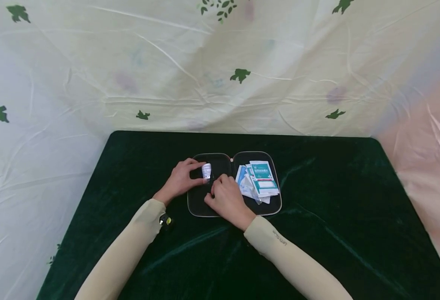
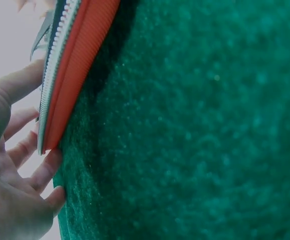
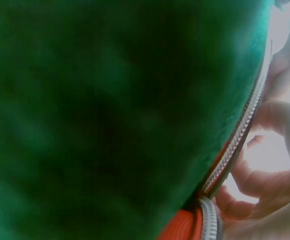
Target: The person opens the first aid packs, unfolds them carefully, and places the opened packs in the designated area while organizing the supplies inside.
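A zip case (image 1: 201, 207) lies open on the table, black inside, its red outside and pale zip teeth (image 2: 59, 50) seen in the left wrist view. In its left half is a small white roll (image 1: 206, 171) with bluish print, perhaps a wrapped bandage. My left hand (image 1: 182, 177) holds this roll with thumb and index finger at its two ends. Over the case's middle, just right of the roll, my right hand (image 1: 228, 198) has curled fingers. What its fingertips touch is hidden; the right wrist view shows bent fingers (image 3: 257, 182) beyond the zip edge, overexposed.
White and teal flat packets (image 1: 264, 177) lie overlapping in the case's right half. Dark green velvety cloth (image 1: 336, 200) covers the table around the case. Behind the far edge hangs a pale curtain (image 1: 189, 75) with green leaf prints.
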`<state>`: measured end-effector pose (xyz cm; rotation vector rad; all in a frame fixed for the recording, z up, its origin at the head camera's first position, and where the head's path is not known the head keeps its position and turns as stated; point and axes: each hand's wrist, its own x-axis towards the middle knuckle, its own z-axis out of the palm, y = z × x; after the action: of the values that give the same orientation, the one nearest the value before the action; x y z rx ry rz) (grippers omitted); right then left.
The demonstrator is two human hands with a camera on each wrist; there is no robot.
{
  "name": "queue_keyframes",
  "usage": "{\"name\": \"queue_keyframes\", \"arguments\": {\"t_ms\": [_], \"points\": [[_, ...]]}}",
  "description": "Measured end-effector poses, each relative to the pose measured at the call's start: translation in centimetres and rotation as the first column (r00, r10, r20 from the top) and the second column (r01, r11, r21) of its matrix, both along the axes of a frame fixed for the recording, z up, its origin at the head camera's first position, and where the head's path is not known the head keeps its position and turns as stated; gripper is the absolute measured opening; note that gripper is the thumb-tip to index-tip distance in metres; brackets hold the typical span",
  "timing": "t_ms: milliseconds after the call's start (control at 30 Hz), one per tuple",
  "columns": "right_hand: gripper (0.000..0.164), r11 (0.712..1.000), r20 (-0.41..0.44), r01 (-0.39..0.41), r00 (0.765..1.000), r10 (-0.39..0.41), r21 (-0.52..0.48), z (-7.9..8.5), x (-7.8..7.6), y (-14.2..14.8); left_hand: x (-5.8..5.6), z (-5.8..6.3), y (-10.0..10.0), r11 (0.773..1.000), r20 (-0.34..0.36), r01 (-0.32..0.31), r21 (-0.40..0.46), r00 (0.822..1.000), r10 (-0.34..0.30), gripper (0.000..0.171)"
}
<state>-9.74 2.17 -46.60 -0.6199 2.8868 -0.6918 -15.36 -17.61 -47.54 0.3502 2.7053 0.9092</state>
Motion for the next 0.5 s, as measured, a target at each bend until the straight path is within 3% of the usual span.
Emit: {"name": "queue_keyframes", "arguments": {"t_ms": [233,500], "points": [[0.039,0.994,-0.069,0.005,0.998,0.003,0.113,0.02,-0.64,-0.68,0.03,-0.02,-0.09,1.000,-0.014,0.011,-0.009,1.000,-0.011,0.063],[0.022,0.997,-0.028,0.023,0.999,-0.021,0.080,0.39,-0.65,-0.68,0.15,0.13,-0.09,1.000,-0.017,0.009,0.006,1.000,-0.009,0.063]]}}
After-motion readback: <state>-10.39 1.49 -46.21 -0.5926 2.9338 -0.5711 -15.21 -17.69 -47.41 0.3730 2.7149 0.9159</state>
